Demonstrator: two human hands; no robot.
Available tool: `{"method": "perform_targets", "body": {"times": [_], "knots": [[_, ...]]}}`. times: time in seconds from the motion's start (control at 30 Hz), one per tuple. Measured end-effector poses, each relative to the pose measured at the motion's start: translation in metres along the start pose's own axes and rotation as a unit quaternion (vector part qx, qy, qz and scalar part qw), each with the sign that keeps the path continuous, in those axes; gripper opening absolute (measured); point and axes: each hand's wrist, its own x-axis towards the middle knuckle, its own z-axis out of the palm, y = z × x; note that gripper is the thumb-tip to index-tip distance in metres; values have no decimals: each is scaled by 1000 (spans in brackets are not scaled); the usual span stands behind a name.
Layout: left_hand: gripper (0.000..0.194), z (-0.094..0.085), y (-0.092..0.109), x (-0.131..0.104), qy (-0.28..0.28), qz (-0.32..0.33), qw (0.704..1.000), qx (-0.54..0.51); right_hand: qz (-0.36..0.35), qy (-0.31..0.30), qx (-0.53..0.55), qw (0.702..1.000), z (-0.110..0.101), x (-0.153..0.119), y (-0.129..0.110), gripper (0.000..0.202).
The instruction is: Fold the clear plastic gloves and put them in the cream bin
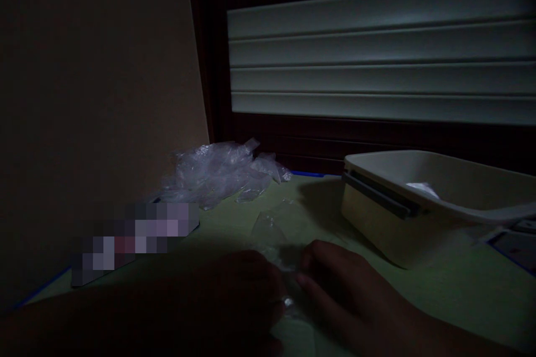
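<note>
- Nearest the camera, the left hand (pixel 251 290) reaches over the near part of the green surface (pixel 234 220), knuckles up and deep in shadow; I cannot tell whether its fingers grasp anything.
- The right hand (pixel 352 284) faces it, fingers curled and thumb tip close to the index finger; whether film is pinched between them cannot be told.
- Clear plastic film (pixel 268 228) lies between the two hands and just beyond them, well in from the surface's edges.
- The step in hand looks like working this film with both hands. The next move seems to call for a sure fingertip hold on its thin, slippery edge, by feel in such dim light.
- A heap of crumpled clear plastic (pixel 221 170) sits at the far-left corner.
- A cream bin (pixel 377 223) stands toward the right edge, a pale shiny piece (pixel 422 189) inside.
- Along the left edge lies a blurred-out object (pixel 138 240), unreadable.
</note>
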Motion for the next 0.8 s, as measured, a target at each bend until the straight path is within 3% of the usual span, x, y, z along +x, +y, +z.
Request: {"method": "perform_targets", "body": {"times": [0.17,0.3,0.53,0.67,0.8], "knots": [[28,3,0,-2,42,-21,999,14,-11,-14,-15,1000,1,-1,-3,9],[23,1,-4,0,5,11,1000,8,-5,-85,4,996,0,0,-7,7],[47,2,-3,1,63,13,998,9,9,-81,26,996,3,-1,-1,11],[41,2,3,-2,68,-31,997,10,22,-80,42,996,6,-1,4,10],[22,-1,3,-1,-3,-8,1000,-5,28,-68,48,996,7,0,4,10]]}}
